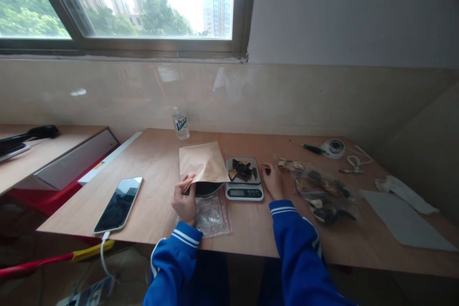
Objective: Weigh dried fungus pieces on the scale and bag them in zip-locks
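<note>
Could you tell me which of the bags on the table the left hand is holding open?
The brown paper bag, held by the left hand; both other bags are clear plastic.

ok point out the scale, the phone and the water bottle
scale [244, 193]: head view, on its display front
phone [119, 203]: head view, middle of the dark screen
water bottle [180, 124]: head view, on its label

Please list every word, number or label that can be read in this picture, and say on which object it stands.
None can be read with certainty.
Clear plastic water bottle: blue and yellow label, print too small.
Small silver digital kitchen scale: dark display, digits blurred.
Black smartphone: screen shows only reflection.
Brown kraft paper pouch held by the left hand: no print visible.
</note>
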### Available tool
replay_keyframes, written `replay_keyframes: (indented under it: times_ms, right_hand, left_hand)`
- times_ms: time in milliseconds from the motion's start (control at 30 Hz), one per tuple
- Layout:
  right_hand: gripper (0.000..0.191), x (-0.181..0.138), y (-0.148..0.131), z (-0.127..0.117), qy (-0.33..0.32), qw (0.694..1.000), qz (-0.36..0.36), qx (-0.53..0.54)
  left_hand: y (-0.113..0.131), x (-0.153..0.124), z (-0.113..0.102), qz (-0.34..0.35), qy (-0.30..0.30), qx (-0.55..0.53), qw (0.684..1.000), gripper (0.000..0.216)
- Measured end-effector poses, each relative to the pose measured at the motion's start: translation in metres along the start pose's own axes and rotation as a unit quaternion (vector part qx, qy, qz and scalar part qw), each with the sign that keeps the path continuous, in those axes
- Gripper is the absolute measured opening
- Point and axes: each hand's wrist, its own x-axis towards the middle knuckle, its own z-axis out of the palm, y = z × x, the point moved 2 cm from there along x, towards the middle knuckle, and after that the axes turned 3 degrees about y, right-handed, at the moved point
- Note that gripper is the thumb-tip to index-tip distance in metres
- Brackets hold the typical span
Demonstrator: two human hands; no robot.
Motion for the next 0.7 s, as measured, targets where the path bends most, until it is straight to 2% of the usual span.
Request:
replay_keyframes:
  times_ms: [200, 333, 400, 500, 533, 700]
  right_hand:
    - [0.021, 0.003, -0.008, -0.011, 0.078, 0.997, 0.012, 0.022]
    - [0.021, 0.006, -0.023, -0.012, 0.140, 0.985, 0.020, 0.094]
    - [0.026, 0.006, -0.029, -0.007, 0.108, 0.981, 0.052, 0.153]
    - [0.034, 0.004, -0.034, -0.002, -0.011, 0.971, 0.096, 0.217]
    - [0.037, 0.004, -0.034, -0.002, -0.031, 0.970, 0.099, 0.220]
    - [0.045, 0.003, -0.027, -0.015, 0.007, 0.982, 0.092, 0.163]
  left_hand:
    - [0.002, -0.001, 0.000, -0.006, 0.003, -0.009, 1.000, 0.013]
    - [0.003, -0.001, -0.001, -0.005, 0.008, -0.007, 1.000, 0.013]
    - [0.003, 0.000, -0.001, -0.002, 0.003, -0.003, 1.000, 0.013]
    - [0.004, 0.000, -0.001, 0.007, 0.000, 0.004, 1.000, 0.012]
    - [0.004, 0.000, -0.001, 0.008, 0.001, 0.005, 1.000, 0.012]
    - [0.006, 0.000, -0.001, 0.007, 0.002, 0.009, 1.000, 0.012]
